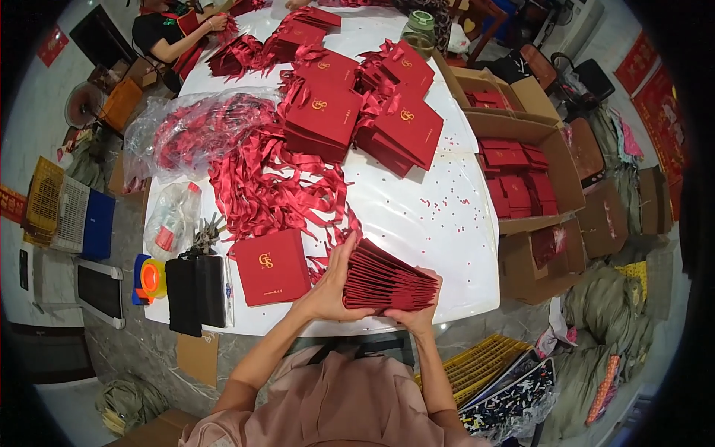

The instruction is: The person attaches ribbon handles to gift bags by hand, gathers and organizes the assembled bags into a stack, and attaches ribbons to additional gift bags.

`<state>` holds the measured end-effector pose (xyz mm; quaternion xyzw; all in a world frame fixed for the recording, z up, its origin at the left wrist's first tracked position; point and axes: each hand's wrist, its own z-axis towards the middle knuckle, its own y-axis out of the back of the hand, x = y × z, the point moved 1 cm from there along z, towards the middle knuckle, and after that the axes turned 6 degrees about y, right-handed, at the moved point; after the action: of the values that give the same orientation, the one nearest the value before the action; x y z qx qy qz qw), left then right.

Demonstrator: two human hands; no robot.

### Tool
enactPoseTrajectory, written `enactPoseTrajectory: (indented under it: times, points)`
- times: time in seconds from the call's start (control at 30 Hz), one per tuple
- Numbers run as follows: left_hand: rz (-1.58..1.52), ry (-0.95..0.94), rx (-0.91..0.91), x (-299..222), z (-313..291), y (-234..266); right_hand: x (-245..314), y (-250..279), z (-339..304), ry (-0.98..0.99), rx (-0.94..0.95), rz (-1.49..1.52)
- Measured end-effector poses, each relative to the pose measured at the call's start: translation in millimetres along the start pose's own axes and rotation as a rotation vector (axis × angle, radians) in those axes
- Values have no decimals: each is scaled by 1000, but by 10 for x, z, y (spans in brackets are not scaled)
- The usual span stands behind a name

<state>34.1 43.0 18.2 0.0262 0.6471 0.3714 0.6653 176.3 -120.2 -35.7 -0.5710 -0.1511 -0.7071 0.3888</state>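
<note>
A thick stack of flat red paper bags [387,279] stands on edge at the table's near side, its folded edges fanned toward me. My left hand [333,287] presses its left side, thumb below and fingers up along the outer bag. My right hand [420,313] closes round the lower right corner; some fingers are hidden behind the stack. Left of my left hand lies a flat pile of red bags [271,267] with a gold emblem on top. Just beyond, loose red ribbons [268,190] spread in a tangled heap.
Piles of ribboned red bags [322,112] cover the far table. A plastic sack of ribbons [201,127] lies left, near an orange tape roll [153,277] and black pouch [195,290]. Open cartons [547,201] holding red bags line the right. Another person's arm [195,37] works far left.
</note>
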Motion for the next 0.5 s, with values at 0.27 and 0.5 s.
enactPoseTrajectory:
  times: [0.27,0.5]
  points:
    - [54,72,-46,76,-28,29,-30,-18,-3,30,-62,-56]
    - [130,3,-170,-123,35,56,2,11,54,66,-32,-103]
